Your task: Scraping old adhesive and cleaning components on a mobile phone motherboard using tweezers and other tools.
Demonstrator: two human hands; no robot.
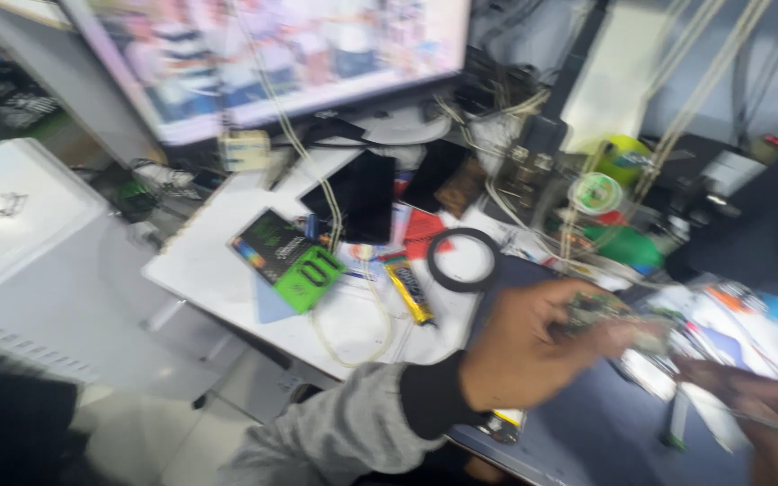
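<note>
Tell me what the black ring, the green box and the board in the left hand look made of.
Black ring: matte, thin, likely rubber or tape, though blur leaves it open. Green box: printed cardboard, flat faces, sharp edges. Board in the left hand: green, apparently a laminate circuit board; too blurred for detail.

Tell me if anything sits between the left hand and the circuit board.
Nothing visible does: the left hand already pinches the green circuit board at its fingertips. The right hand is blurred, lower right.
</note>
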